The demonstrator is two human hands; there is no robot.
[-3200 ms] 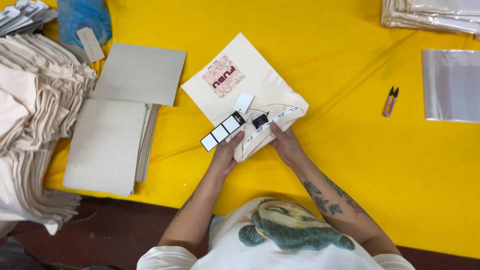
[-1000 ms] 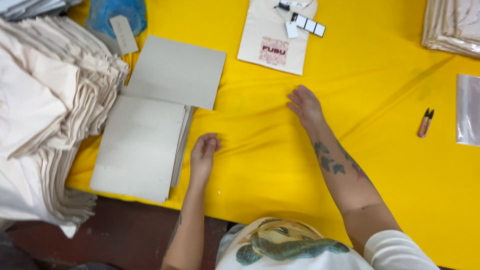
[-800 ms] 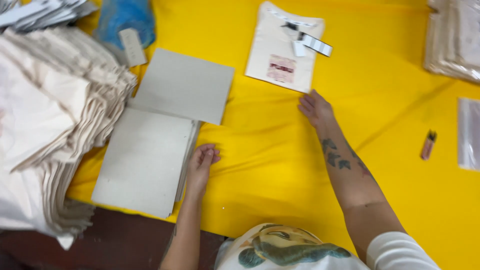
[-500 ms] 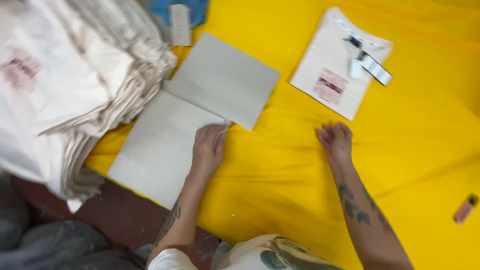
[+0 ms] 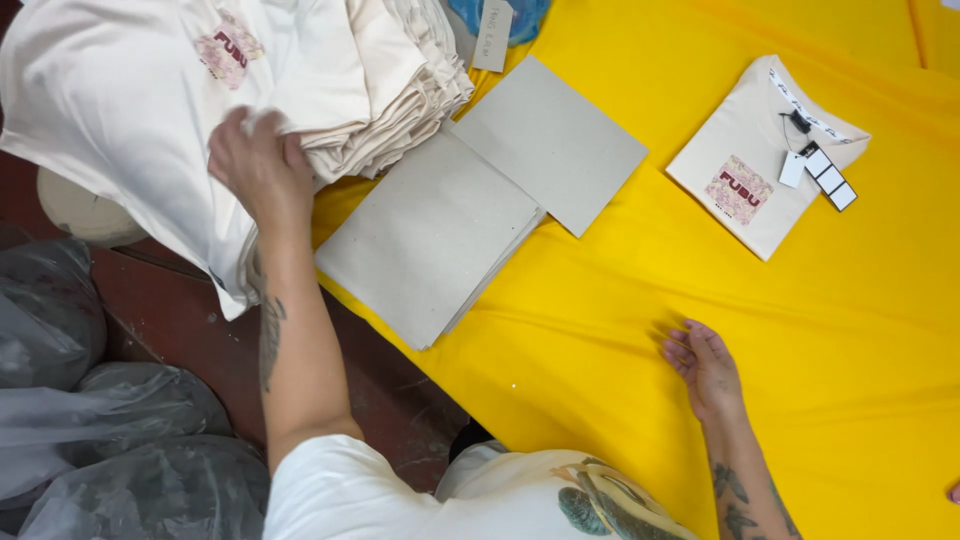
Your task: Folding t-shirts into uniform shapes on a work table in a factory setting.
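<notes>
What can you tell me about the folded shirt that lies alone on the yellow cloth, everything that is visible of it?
The folded shirt is cream, seemingly soft cotton, folded into a neat rectangle and lying flat, turned at an angle, on the yellow cloth at the upper right. A small pink and dark red print sits on its front. At the collar, a white paper tag and a black-and-white strip tag rest on it. Neither hand touches it; the right hand lies flat on the cloth below it.

Cream printed T-shirt [image 5: 150, 90] atop tall stack [image 5: 400, 70], draped over table's left edge.
</notes>
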